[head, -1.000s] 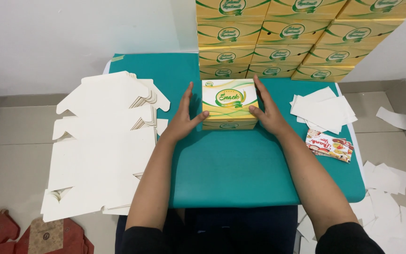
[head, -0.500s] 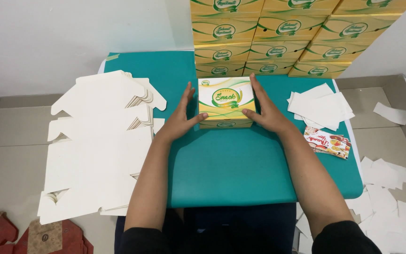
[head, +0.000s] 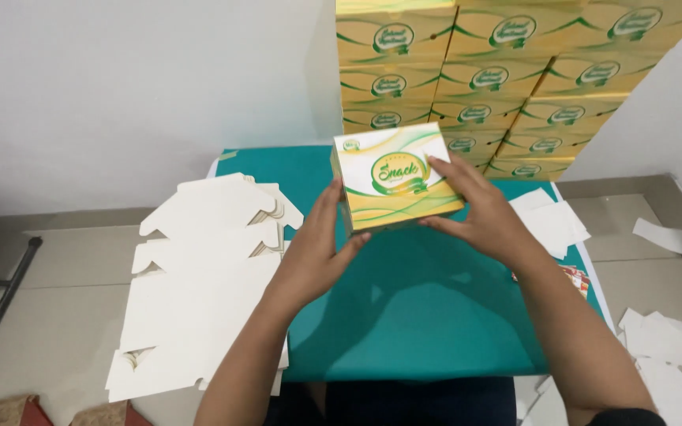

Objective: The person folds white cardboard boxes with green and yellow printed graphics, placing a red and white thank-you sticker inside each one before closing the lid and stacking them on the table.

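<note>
White-and-gold cardboard snack box (head: 395,177) sits lifted between my hands above the teal table (head: 420,315), tilted. My left hand (head: 313,256) clasps its near-left corner, my right hand (head: 479,213) its right side; I see both equally close.

snack box (head: 395,180): glossy printed cardboard | flat blanks (head: 199,292): matt white card | worktop (head: 420,315): smooth teal covering | stacked boxes (head: 507,79): shiny gold-green cardboard | floor (head: 57,315): smooth tile

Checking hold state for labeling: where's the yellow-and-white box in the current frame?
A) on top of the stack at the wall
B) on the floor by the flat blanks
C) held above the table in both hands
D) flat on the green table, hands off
C: the left hand and right hand grip the yellow-and-white box from either side, clear of the green table.
</note>
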